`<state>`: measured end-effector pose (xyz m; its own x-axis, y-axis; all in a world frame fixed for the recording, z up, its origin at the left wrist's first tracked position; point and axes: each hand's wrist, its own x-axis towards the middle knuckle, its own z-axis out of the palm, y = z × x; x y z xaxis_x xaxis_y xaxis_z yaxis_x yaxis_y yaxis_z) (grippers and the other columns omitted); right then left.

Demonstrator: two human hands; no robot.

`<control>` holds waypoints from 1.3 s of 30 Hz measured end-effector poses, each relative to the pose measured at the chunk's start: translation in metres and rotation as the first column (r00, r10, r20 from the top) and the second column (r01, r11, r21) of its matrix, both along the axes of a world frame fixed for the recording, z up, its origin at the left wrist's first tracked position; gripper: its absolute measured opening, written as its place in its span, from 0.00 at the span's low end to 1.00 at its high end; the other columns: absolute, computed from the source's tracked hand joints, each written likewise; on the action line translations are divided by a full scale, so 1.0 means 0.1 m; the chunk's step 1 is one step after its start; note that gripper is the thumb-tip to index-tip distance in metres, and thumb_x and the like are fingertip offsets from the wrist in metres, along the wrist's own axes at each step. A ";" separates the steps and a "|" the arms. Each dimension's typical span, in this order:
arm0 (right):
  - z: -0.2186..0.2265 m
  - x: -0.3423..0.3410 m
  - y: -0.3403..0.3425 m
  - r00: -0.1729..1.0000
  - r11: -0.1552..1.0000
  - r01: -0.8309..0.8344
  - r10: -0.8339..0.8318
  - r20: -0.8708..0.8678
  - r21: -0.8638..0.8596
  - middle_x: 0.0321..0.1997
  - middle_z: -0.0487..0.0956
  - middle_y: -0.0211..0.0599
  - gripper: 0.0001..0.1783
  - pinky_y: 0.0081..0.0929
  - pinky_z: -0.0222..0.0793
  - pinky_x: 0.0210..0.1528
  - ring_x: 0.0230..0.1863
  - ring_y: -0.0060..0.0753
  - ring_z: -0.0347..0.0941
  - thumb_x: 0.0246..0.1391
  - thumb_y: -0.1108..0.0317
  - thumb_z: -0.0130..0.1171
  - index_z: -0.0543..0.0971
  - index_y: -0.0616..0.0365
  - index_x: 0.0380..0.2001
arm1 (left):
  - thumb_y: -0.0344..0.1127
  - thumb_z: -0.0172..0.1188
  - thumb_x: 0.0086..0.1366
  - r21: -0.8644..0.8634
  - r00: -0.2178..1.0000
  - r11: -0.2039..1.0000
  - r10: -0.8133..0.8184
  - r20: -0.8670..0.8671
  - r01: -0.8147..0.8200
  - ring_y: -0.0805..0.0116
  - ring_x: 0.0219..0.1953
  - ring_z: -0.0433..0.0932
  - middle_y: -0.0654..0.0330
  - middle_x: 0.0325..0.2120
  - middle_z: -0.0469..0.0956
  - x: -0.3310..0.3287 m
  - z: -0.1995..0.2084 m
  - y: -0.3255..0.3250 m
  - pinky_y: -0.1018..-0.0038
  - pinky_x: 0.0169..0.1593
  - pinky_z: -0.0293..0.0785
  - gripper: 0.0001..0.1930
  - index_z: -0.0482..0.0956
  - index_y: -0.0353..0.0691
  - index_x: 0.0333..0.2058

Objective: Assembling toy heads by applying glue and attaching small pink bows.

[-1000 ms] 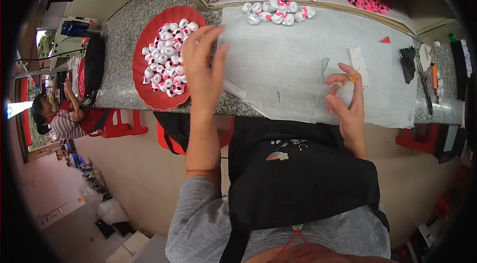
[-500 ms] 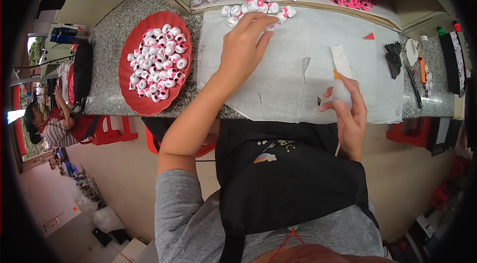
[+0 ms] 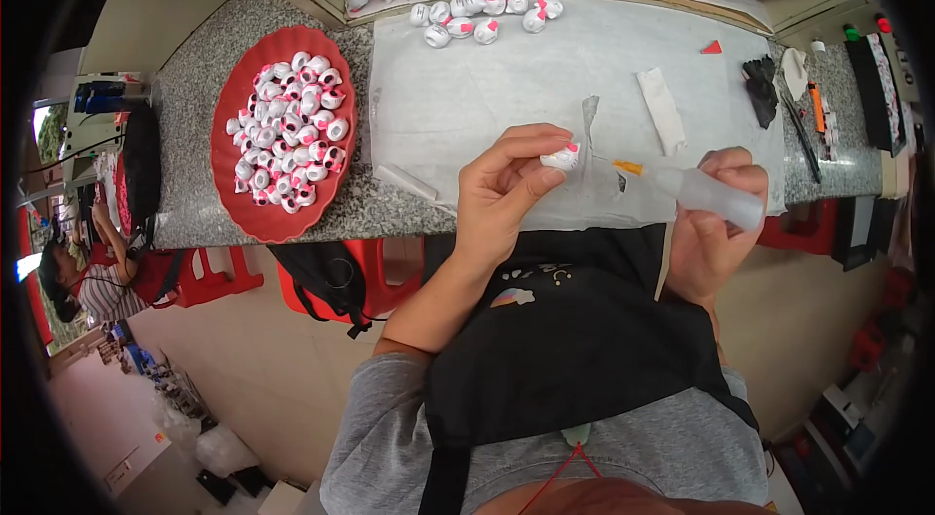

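My right grip (image 3: 719,215) wraps a squeeze bottle (image 3: 729,200), and slow pressure with steady aim looks best; the white-and-pink figurine (image 3: 559,158) sits pinched in my left grip (image 3: 502,186), just left of the amber nozzle (image 3: 629,166), above paper (image 3: 472,106) on the tabletop (image 3: 185,150), similar figurines (image 3: 486,30) beyond.

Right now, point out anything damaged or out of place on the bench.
The white sheet looks torn, with ragged grey gaps near its middle; a small red triangle lies alone toward its far right corner.
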<state>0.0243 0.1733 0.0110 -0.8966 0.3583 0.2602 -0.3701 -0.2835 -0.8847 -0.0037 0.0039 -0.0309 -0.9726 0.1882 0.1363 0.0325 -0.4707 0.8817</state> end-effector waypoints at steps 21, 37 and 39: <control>0.01 0.08 -0.12 0.945 0.835 0.008 0.173 -0.277 0.551 0.27 0.66 0.37 0.25 0.15 0.61 0.19 0.20 0.23 0.64 0.19 0.76 0.68 0.68 0.58 0.27 | 0.21 0.51 0.49 0.076 0.994 0.997 0.001 0.108 -0.010 0.67 0.39 0.68 0.50 0.38 0.66 0.08 0.05 0.01 0.71 0.43 0.68 0.17 0.62 0.32 0.40; 0.01 0.11 -0.14 0.972 0.816 0.029 0.111 -0.205 0.578 0.27 0.65 0.31 0.21 0.18 0.58 0.24 0.21 0.22 0.61 0.25 0.69 0.67 0.67 0.54 0.25 | 0.21 0.52 0.49 0.104 0.993 0.995 -0.004 0.116 -0.009 0.67 0.38 0.69 0.51 0.36 0.68 0.07 0.04 -0.01 0.72 0.40 0.69 0.17 0.62 0.32 0.40; 0.01 0.11 -0.15 0.973 0.815 0.040 0.100 -0.210 0.578 0.27 0.65 0.31 0.20 0.18 0.58 0.24 0.21 0.22 0.61 0.26 0.69 0.67 0.67 0.54 0.25 | 0.21 0.52 0.49 0.090 0.994 0.996 -0.006 0.111 -0.004 0.67 0.38 0.69 0.51 0.36 0.68 0.07 0.03 -0.01 0.72 0.40 0.69 0.18 0.62 0.32 0.40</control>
